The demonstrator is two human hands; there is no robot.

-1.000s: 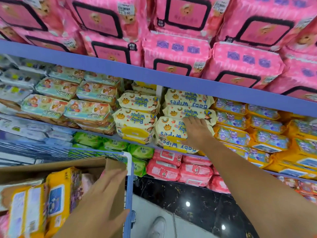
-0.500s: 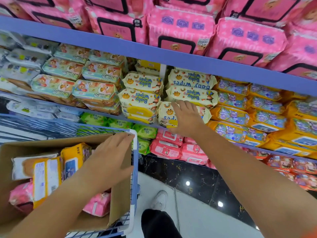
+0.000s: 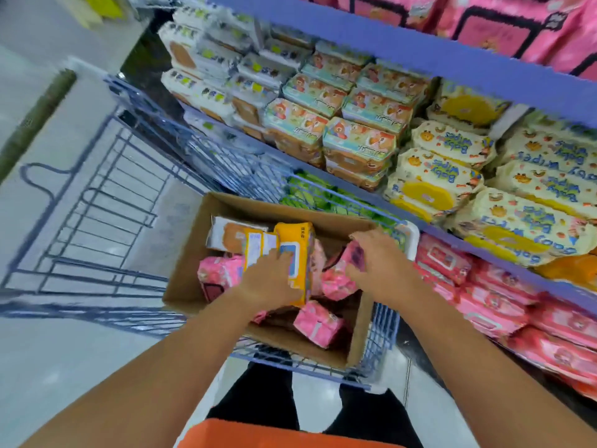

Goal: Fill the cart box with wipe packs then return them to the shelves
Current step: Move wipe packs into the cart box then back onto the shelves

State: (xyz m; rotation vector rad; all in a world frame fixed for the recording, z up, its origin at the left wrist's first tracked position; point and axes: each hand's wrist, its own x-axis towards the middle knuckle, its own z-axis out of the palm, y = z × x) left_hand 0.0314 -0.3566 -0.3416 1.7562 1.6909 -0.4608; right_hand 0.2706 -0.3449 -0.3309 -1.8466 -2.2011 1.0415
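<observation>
Down in the cart box [image 3: 185, 270] — 2 hands on 2 wipe packs

The left hand [image 3: 271, 281] lies on the upright yellow pack [image 3: 298, 237], fingers across its face; its thumb is hidden, so I cannot tell whether it grips. The right hand [image 3: 381, 265] curls its fingers round a pink pack [image 3: 339, 281] against the box's right wall. With several packs already in the box, this looks like the return stage. Next, lift the pink pack clear of the cardboard rim and carry it right to the matching pink row [image 3: 484, 305] on the shelves [image 3: 420, 54] — just beside the cart [image 3: 97, 221].
</observation>
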